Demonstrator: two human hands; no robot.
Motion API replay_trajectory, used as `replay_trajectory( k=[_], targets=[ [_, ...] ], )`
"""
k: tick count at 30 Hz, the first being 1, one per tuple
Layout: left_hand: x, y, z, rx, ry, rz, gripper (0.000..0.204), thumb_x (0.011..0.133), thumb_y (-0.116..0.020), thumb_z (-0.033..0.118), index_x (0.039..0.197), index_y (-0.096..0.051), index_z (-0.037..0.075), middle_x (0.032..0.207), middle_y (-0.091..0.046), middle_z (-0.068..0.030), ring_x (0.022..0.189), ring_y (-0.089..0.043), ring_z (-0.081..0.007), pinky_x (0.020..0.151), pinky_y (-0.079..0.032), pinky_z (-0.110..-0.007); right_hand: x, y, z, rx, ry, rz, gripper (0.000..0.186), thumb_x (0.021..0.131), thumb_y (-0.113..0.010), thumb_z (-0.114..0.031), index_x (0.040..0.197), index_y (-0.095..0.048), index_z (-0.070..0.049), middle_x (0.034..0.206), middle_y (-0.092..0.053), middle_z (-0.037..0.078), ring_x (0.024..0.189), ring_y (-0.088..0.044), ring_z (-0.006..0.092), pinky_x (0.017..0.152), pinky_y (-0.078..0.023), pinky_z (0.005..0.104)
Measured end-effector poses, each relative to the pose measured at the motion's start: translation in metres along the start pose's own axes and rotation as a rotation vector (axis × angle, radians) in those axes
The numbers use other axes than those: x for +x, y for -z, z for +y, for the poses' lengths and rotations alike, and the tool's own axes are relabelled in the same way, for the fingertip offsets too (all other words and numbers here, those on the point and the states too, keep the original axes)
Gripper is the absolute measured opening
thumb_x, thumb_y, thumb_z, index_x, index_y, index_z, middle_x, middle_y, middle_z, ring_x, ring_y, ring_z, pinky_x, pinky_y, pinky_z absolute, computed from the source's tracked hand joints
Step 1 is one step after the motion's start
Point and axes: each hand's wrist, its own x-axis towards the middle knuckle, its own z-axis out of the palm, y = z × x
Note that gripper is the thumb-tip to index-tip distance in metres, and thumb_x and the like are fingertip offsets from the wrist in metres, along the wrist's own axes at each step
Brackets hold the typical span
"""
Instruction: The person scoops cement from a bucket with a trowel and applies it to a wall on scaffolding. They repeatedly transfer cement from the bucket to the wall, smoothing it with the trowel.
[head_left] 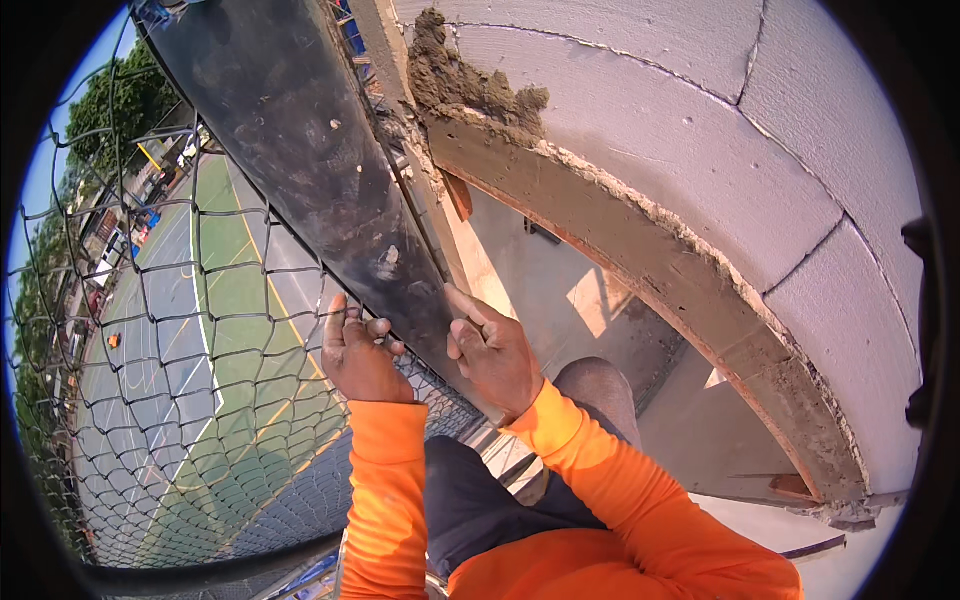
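Hovering by the wire fence (210,357), the left hand (365,362) half-curled; the right hand (497,368), one finger extended, met the dark board (290,130) in view, slanting between fence and block wall (640,170). Any grip, I couldn't tell.

No legible lettering
No words, numbers or signs can be read on the panel (280,120) or blocks (640,185); the court (222,240)'s far edge seems too small to judge.
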Motion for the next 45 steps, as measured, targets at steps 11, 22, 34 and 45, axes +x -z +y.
replay_trajectory(
  k=[11,22,34,45],
  targets=[
    [0.011,0.017,0.001,0.352,-0.163,0.029,0.033,0.099,-0.062,0.005,0.131,-0.060,-0.003,0.086,-0.064,0.0003,0.064,-0.057,-0.0055,0.046,-0.041,-0.018,-0.009,-0.010,0.026,0.174,0.205,0.009,0.049,0.107,-0.046,-0.013,0.152,-0.044,0.003,0.113,-0.060,0.022,0.089,-0.062,0.0214,0.085,-0.049,0.0305],
    [0.009,0.027,0.003,0.587,-0.289,0.010,0.010,0.100,-0.066,0.011,0.101,-0.067,0.001,0.078,-0.062,0.0013,0.059,-0.051,-0.0047,0.044,-0.038,-0.018,0.002,0.026,0.021,0.258,0.063,-0.082,0.046,0.110,-0.047,-0.024,0.145,-0.053,0.003,0.089,-0.064,0.011,0.079,-0.056,0.0116,0.076,-0.049,0.0277],
    [-0.006,0.046,0.044,0.787,-0.139,-0.182,0.020,0.103,-0.065,0.013,0.113,-0.070,-0.003,0.091,-0.071,-0.0047,0.056,-0.052,-0.0048,0.047,-0.043,-0.020,0.016,0.036,0.010,0.516,-0.090,-0.190,0.037,0.109,-0.049,-0.017,0.137,-0.053,0.005,0.075,-0.057,0.003,0.061,-0.049,0.0063,0.056,-0.043,0.0222],
    [-0.035,0.105,0.059,0.477,0.186,-0.293,0.020,0.098,-0.070,0.009,0.114,-0.072,-0.001,0.090,-0.074,-0.0067,0.054,-0.051,-0.0059,0.049,-0.042,-0.021,0.019,0.023,0.008,0.723,-0.281,-0.112,0.028,0.106,-0.059,-0.019,0.124,-0.057,0.002,0.076,-0.057,0.002,0.055,-0.047,0.0057,0.045,-0.035,0.0195]
  ],
)
